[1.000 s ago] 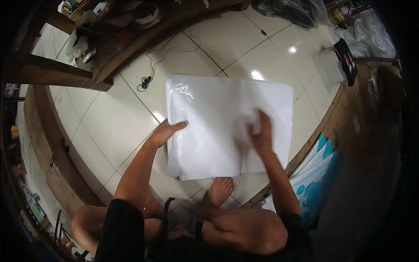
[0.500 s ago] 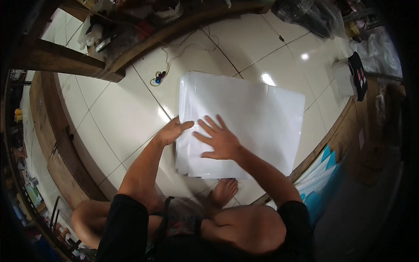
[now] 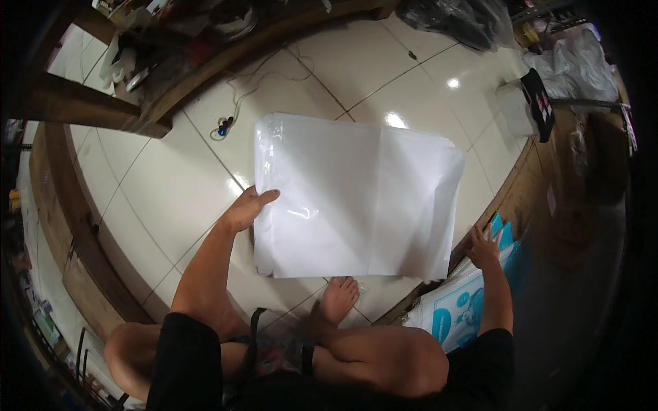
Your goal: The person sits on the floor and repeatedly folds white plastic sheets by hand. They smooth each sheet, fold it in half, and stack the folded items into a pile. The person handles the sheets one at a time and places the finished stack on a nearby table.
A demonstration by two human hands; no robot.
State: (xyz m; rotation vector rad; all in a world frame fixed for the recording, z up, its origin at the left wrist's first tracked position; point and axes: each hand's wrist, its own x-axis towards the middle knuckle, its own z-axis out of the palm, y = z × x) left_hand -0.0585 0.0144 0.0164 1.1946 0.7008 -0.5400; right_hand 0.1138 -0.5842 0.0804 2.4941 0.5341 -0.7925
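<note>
A stack of large white plastic sheets [image 3: 336, 198] lies across my lap side of the floor, its surface glossy near the left edge. My left hand [image 3: 248, 209] grips that left edge, thumb on top and the other fingers hidden beneath. Off to the right, my right hand [image 3: 484, 248] is at the far end of a pile of blue-and-white printed plastic packages [image 3: 456, 308]. Its fingers look parted, with nothing visible between them; whether they touch the pile I cannot tell.
Wooden beams [image 3: 89, 274] border the tiled floor [image 3: 164, 178] on the left, and a wooden bench [image 3: 274, 58] stands at the back. A thin cord with small dark beads [image 3: 223, 127] lies beyond the sheets. A translucent container [image 3: 515, 109] with black cloth sits at the right.
My right hand has left the top of the white sheets and moved right to the printed packages. My left hand keeps its hold on the sheets' edge. The whole view has shifted slightly.
</note>
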